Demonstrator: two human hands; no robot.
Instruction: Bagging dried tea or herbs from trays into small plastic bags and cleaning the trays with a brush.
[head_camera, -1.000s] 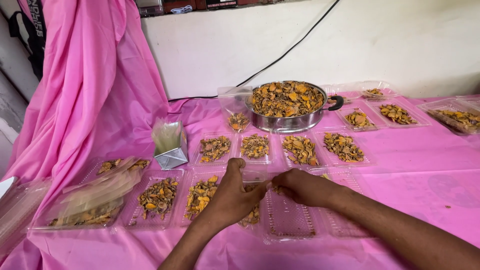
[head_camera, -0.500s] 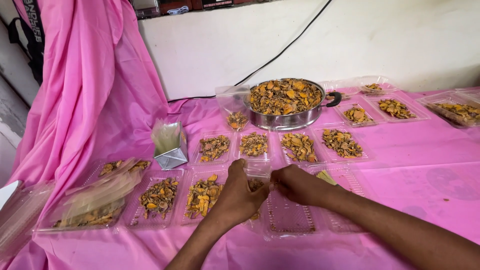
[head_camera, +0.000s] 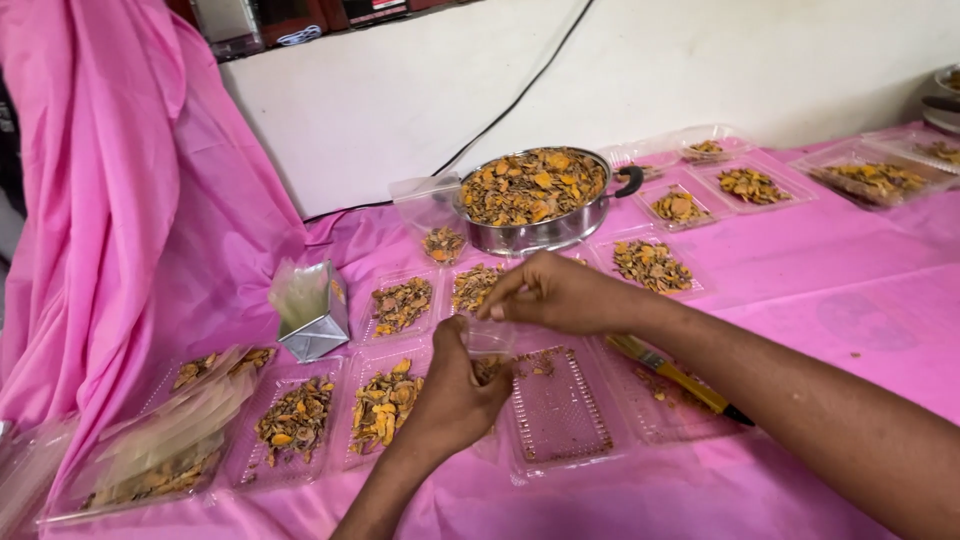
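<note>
Fingertips of both hands pinched narrow on one small clear bag (head_camera: 490, 338), held over an empty ribbed tray (head_camera: 558, 405); left hand (head_camera: 455, 390) below, right hand (head_camera: 560, 293) above. Best worked with mouth spread evenly, kept over tray. One steel pan (head_camera: 530, 200) of orange chips; about nine filled trays; one brush (head_camera: 680, 378).

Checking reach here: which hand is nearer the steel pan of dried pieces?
Right. The right hand sits just in front of the steel pan, apart from it. The left hand is lower, toward the person, over the clear trays.
</note>
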